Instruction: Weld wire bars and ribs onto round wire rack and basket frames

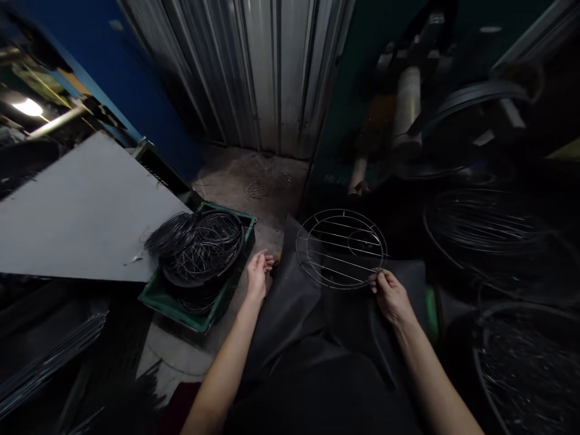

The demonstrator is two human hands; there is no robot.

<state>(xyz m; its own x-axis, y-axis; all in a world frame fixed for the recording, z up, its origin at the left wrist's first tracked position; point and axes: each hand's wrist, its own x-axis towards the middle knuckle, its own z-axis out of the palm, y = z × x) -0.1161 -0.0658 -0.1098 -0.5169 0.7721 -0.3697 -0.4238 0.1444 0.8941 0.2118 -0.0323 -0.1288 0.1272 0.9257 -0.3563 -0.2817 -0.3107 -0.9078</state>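
Observation:
A round wire grate [341,249], made of two rings with several parallel bars and short stubs, is held up over my lap. My right hand [392,296] pinches its near right edge between thumb and fingers. To the left of the grate, and apart from it, my left hand [258,275] hovers with loosely bent fingers and nothing visible in them. A green crate [199,320] left of that hand holds a dark heap of wire rings and grates [203,244]. Dark apron-like cloth [290,302] covers my legs beneath the grate.
A pale flat panel [86,211] slants beside the crate. Machinery with a metal cylinder [408,103] stands at the right, over dim round wire pieces [489,223]. A container of small dark pieces [530,368] sits lower right. Corrugated metal [267,66] closes the back; a small grate [258,191] lies on the floor.

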